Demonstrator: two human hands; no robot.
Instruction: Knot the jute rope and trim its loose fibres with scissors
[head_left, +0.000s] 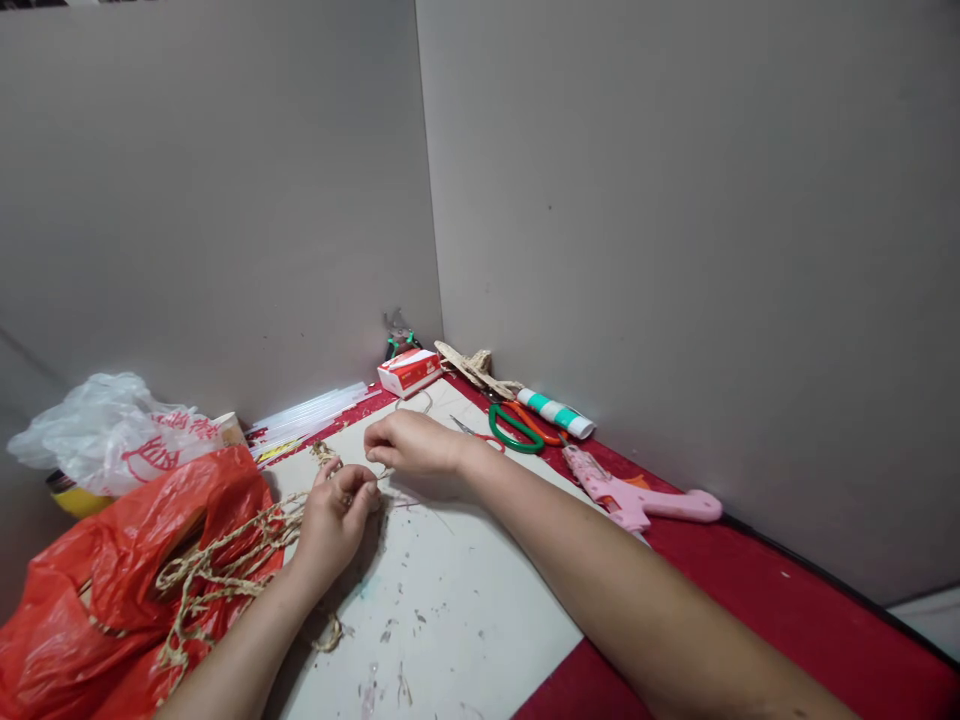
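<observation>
At the near left, a glossy, crumpled red plastic bag (pixel 135 590) is shown gaping around something brown, beside a translucent white bag (pixel 112 425) whose contents cannot be told. Across the red bag, knobbly, plaited straw-coloured cord (pixel 225 545) is strewn in loose loops, its far part led rightward into the left hand (pixel 332 525), by whose curled fingers it is pinched. Just to the right, above a stained pale sheet (pixel 450 610), a strand is nipped between the right hand's (pixel 416 442) bent fingertips.

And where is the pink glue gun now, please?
In the head view, the glue gun is right of centre, just below the striped roll, by the wall.
</observation>
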